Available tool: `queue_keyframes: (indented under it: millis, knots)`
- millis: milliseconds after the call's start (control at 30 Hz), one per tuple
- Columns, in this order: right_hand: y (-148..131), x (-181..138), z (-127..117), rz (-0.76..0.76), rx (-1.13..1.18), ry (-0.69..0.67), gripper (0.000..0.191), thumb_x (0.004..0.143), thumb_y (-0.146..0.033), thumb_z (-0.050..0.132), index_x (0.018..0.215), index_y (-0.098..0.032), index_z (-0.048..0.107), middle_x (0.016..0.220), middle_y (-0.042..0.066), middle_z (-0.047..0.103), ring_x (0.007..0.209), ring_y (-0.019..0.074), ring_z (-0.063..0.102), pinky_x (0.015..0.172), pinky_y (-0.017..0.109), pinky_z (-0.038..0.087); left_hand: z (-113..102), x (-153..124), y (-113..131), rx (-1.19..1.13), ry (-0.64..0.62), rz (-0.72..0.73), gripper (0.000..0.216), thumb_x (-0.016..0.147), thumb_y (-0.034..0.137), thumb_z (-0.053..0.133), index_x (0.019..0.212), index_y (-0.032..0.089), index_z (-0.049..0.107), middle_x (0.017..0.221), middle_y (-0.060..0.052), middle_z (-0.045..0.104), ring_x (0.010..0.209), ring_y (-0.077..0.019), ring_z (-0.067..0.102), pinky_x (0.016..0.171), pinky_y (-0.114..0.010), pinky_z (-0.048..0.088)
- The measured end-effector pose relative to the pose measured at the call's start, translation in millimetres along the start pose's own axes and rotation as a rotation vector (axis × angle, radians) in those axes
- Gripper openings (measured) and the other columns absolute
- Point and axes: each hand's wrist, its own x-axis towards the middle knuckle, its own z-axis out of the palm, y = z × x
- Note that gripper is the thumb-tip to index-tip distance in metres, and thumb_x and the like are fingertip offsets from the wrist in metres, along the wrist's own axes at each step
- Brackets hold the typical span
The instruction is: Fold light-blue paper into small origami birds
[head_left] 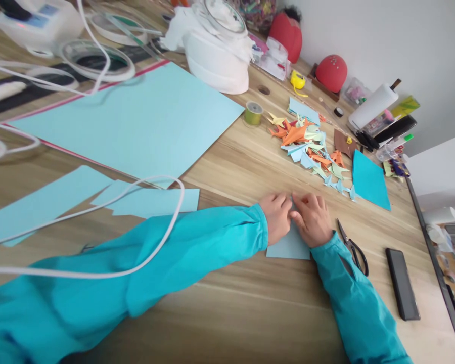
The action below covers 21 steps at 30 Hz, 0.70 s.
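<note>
A light blue sheet of paper [288, 246] lies on the wooden table, partly covered by both my hands. My left hand [276, 216] is closed at its left side, fingers curled onto the paper. My right hand [311, 217] is closed over the right side, with thumb and index finger close to my left fingertips at the paper's far end. The exact fold or edge under the fingers is hidden. Black-handled scissors [354, 251] lie just right of my right hand, partly next to the sleeve.
Folded paper pieces [307, 146] in orange, blue and yellow are heaped beyond my hands, near a green thread spool [254, 114]. A large blue sheet [136, 116] and cut strips [155, 201] lie left. A white cable [180, 202] crosses my left sleeve. A phone [402, 283] lies right.
</note>
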Motion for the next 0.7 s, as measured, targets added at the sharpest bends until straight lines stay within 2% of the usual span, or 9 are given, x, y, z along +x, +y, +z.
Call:
queue_keyframes:
  millis: [167, 300, 500, 700]
  knots:
    - [-1.9, -24.3, 3.9, -0.003, 0.06, 0.034, 0.063, 0.09, -0.056, 0.017, 0.126, -0.017, 0.052, 0.12, 0.013, 0.051, 0.104, 0.0258, 0.046, 0.087, 0.039, 0.038, 0.6, -0.8, 0.4, 0.031, -0.012, 0.027, 0.028, 0.09, 0.019, 0.039, 0.092, 0.01, 0.066, 0.1, -0.013, 0.061, 0.1, -0.0272, 0.052, 0.079, -0.04, 0.041]
    - [0.2, -22.2, 3.0, 0.003, 0.029, 0.016, 0.059, 0.091, -0.054, 0.02, 0.123, -0.019, 0.055, 0.129, 0.013, 0.048, 0.113, 0.028, 0.043, 0.092, 0.042, 0.035, 3.7, -0.7, 0.2, -0.001, -0.011, 0.008, 0.027, 0.09, 0.019, 0.039, 0.094, 0.01, 0.064, 0.1, -0.012, 0.06, 0.101, -0.0257, 0.051, 0.081, -0.04, 0.042]
    - [1.6, -5.1, 2.4, 0.026, 0.027, -0.009, 0.046, 0.093, -0.047, 0.027, 0.118, -0.025, 0.058, 0.132, 0.008, 0.046, 0.117, 0.0255, 0.042, 0.091, 0.039, 0.035, 4.3, -1.9, 0.4, -0.015, 0.0, -0.014, 0.025, 0.088, 0.018, 0.042, 0.098, 0.011, 0.064, 0.102, -0.011, 0.06, 0.101, -0.024, 0.051, 0.085, -0.039, 0.042]
    - [-7.1, -0.1, 6.6, 0.059, -0.049, -0.009, 0.046, 0.091, -0.046, 0.034, 0.126, -0.021, 0.05, 0.131, 0.011, 0.049, 0.118, 0.0262, 0.041, 0.095, 0.041, 0.032, 2.3, -2.1, -3.4, 0.005, -0.035, 0.076, 0.021, 0.081, 0.015, 0.048, 0.078, 0.012, 0.069, 0.097, -0.014, 0.059, 0.1, -0.0266, 0.05, 0.084, -0.042, 0.041]
